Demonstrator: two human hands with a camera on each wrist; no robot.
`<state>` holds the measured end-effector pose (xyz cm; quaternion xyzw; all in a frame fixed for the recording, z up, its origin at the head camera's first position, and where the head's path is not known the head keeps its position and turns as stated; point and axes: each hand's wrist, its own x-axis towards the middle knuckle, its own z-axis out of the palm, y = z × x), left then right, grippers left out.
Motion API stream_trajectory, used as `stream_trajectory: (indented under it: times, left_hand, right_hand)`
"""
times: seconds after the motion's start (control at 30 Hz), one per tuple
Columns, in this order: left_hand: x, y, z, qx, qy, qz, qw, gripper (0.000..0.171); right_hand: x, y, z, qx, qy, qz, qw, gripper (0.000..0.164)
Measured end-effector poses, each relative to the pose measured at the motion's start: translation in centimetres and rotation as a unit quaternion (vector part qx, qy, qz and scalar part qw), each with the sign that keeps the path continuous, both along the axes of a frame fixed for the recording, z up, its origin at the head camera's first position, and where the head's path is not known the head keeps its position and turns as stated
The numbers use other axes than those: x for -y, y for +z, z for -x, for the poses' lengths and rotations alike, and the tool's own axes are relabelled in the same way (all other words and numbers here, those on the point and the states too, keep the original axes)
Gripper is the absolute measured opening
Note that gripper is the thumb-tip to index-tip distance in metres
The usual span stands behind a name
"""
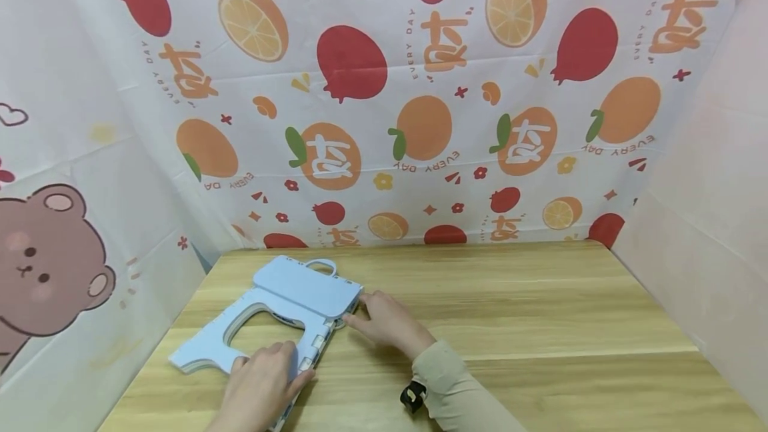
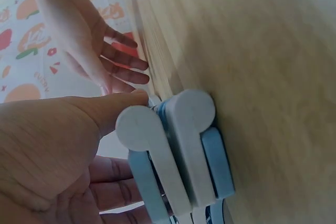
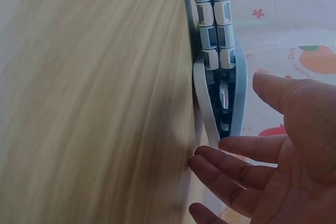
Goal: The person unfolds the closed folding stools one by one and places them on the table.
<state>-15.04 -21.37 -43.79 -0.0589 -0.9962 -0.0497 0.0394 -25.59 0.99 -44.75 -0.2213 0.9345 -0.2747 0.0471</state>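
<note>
A light blue and white folding stool lies folded flat, with a loop handle at its far side and a large cutout in its middle. My left hand grips its near side panel, thumb along the hinged edge and fingers over the top face; some fingertips are hidden behind the panel in the left wrist view. My right hand is at the stool's right end, thumb apart from the fingers. In the right wrist view its fingertips come right at the end of the parted panels.
The stool lies on a wood-grain table. Behind stands a fruit-printed cloth, and a cloth with a bear print hangs at the left. A black band is on the right sleeve.
</note>
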Motion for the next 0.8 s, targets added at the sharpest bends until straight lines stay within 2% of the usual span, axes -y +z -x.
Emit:
stream_trajectory:
  times: [0.2,0.3,0.47,0.8]
  left_hand:
    - [-1.2,-0.2,0.2,0.006,-0.001,-0.002,1.0,0.051]
    - [-1.8,-0.3,0.2,-0.009,-0.014,-0.003,0.9999,0.049]
    - [-2.8,-0.5,0.2,-0.03,-0.03,-0.005,0.9991,0.046]
    - [-4.6,-0.5,0.1,-0.063,-0.062,-0.015,0.996,0.044]
  right_hand:
    - [-1.2,-0.1,0.2,0.017,-0.012,0.039,0.999,0.053]
    - [-2.2,-0.4,0.5,0.027,-0.027,0.057,0.998,0.047]
    - [-3.6,-0.7,0.8,0.03,-0.05,0.065,0.996,0.049]
    - [-6.5,-1.5,1.4,0.02,-0.063,0.079,0.995,0.04]
